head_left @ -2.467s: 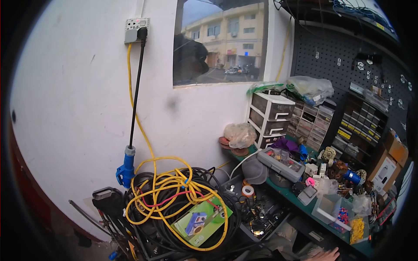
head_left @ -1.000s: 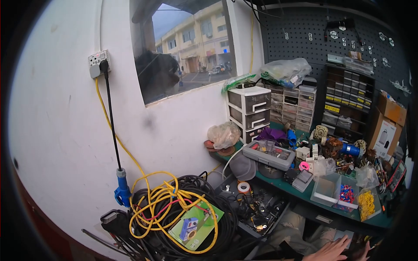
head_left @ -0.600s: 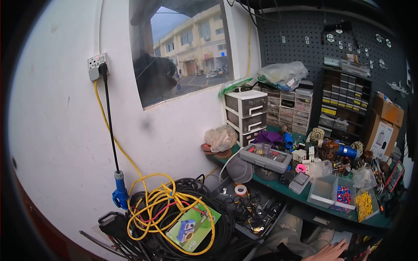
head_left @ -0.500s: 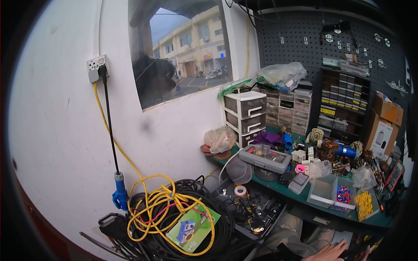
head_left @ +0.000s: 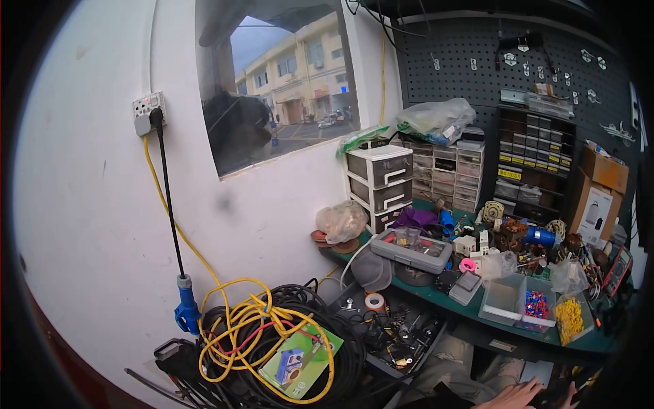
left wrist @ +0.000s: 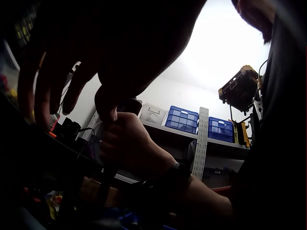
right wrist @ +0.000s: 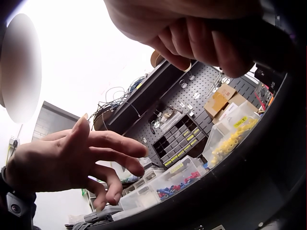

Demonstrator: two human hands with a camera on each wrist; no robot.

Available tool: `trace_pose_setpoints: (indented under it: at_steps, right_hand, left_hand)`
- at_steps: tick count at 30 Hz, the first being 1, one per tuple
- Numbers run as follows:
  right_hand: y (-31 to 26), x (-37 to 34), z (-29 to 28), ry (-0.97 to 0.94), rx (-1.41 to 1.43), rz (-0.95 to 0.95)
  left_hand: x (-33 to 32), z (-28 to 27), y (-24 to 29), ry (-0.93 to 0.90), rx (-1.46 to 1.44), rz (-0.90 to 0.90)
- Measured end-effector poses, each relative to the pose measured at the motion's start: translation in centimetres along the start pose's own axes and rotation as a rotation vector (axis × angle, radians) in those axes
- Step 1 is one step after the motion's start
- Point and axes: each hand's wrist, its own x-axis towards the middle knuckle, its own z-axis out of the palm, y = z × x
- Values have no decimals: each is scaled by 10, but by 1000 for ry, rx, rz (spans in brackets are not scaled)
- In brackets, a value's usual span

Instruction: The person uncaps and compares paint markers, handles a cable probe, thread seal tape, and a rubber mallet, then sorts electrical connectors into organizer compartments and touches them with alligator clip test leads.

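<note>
At the bottom edge of the head view, my left hand (head_left: 514, 395) is held palm down with spread, loosely bent fingers. The right wrist view shows this left hand (right wrist: 67, 155) side-on and holding nothing. Beside it, my right hand (head_left: 567, 398) is mostly cut off by the frame. Its curled fingers, seen in the right wrist view, wrap a dark, handle-like object (right wrist: 268, 45); I cannot tell its kind. In the left wrist view the right hand (left wrist: 129, 141) forms a fist just below the left fingers.
The green bench (head_left: 436, 290) carries a grey parts case (head_left: 412, 251), bins of red-blue and yellow connectors (head_left: 569, 317), and drawer units. An open drawer (head_left: 436, 354) of hardware juts out below. Coiled yellow cable (head_left: 266, 300) lies on black cable at left.
The head view has turned right and slightly down, so the scene has shifted left. The right hand has come into view beside the left, which is now slightly farther left.
</note>
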Motion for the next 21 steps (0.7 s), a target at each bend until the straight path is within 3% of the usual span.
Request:
trace_pose_setpoints:
  at_steps: [14,21]
  right_hand:
    - [22,-33,-12,93,65,140]
    - [22,-44,-23,121,77,197]
  left_hand:
    - [-3,-1,2,29,129,30]
    - [-4,-1,9,-54,143,-27]
